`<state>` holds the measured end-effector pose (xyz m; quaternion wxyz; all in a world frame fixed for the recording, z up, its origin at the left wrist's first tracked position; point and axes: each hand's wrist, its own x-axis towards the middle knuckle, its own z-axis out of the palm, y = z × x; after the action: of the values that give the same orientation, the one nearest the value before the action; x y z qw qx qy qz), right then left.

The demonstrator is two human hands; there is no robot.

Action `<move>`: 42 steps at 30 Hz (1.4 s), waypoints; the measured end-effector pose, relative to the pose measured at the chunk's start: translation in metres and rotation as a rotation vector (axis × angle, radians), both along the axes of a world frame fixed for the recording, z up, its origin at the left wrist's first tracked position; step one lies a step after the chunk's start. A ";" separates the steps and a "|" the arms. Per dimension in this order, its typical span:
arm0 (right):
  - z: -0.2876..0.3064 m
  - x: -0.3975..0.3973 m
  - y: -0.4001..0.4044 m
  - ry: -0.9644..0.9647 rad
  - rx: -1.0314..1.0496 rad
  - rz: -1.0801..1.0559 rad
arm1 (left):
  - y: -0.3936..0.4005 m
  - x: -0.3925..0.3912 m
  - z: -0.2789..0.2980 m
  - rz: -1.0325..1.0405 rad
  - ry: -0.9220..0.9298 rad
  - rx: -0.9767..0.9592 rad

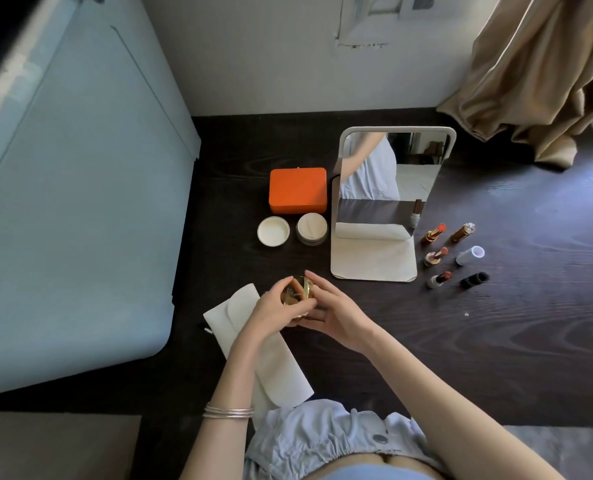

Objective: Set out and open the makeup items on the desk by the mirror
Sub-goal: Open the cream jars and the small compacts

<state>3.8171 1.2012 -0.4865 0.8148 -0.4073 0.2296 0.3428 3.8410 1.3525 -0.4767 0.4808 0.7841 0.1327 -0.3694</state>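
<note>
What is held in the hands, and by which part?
A round gold compact, held at its rim between left hand and right hand.

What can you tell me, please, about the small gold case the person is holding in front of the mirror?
The gold case is a small, round, shiny, metallic-looking compact with a pale fan-like pattern on its top. It is held above the dark desk, tilted, between both hands: the left hand grips its near-left side and the right hand cups its right side, fingers over the rim. Whether it is open cannot be told. A white pouch lies beneath.
</note>
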 end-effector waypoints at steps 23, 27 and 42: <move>0.015 -0.019 -0.035 0.127 0.184 -0.060 | -0.008 -0.004 0.012 0.006 0.024 -0.215; 0.013 -0.020 -0.033 -0.087 0.003 -0.047 | -0.013 -0.010 0.018 0.057 0.072 -0.323; 0.022 -0.021 -0.037 0.030 0.134 -0.025 | -0.023 -0.013 0.025 -0.372 -0.372 -0.107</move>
<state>3.7961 1.1647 -0.4642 0.8409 -0.3439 0.2234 0.3531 3.8277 1.3293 -0.4516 0.4616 0.8228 -0.1237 -0.3076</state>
